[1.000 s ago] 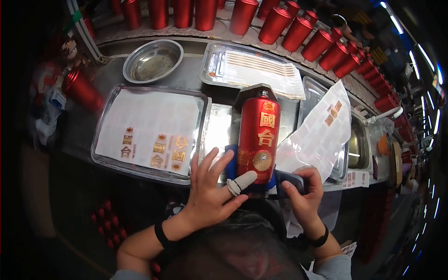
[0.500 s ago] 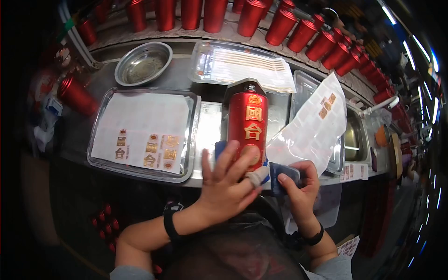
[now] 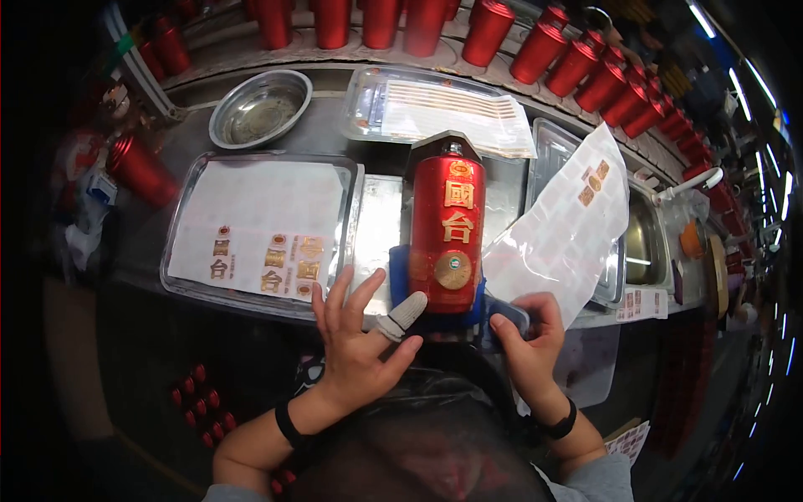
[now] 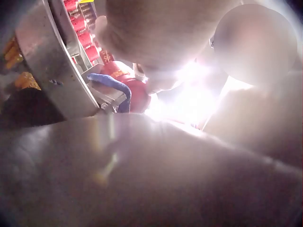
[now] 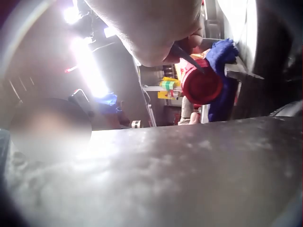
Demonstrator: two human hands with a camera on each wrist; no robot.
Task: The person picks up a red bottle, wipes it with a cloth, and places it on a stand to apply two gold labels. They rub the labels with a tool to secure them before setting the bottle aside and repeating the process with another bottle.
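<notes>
A red bottle (image 3: 458, 230) with gold characters and a round gold emblem lies on a blue cloth (image 3: 400, 284) in the head view, its neck pointing away. At its lower left is my left hand (image 3: 355, 356), fingers spread, a white finger cot (image 3: 401, 320) over the index finger. That fingertip is right at the bottle's lower edge. My right hand (image 3: 535, 347) pinches a dark flat scraper (image 3: 512, 316) between thumb and fingers, just right of the bottle's base. The right wrist view shows the scraper's thin edge (image 5: 188, 57) overlapping the round red base (image 5: 202, 89).
A tray (image 3: 358, 201) with a white sheet of gold decals lies left. Behind are a metal bowl (image 3: 261, 109) and a tray (image 3: 360, 105) of striped sheets. A transparent decal sheet (image 3: 556, 238) leans at right. Several red bottles (image 3: 488, 33) line the back shelf.
My left hand laid its fingers over the bottle's lower front half a second ago and has since drawn back to the lower left. The scraper has shifted slightly toward the bottle's base and lower.
</notes>
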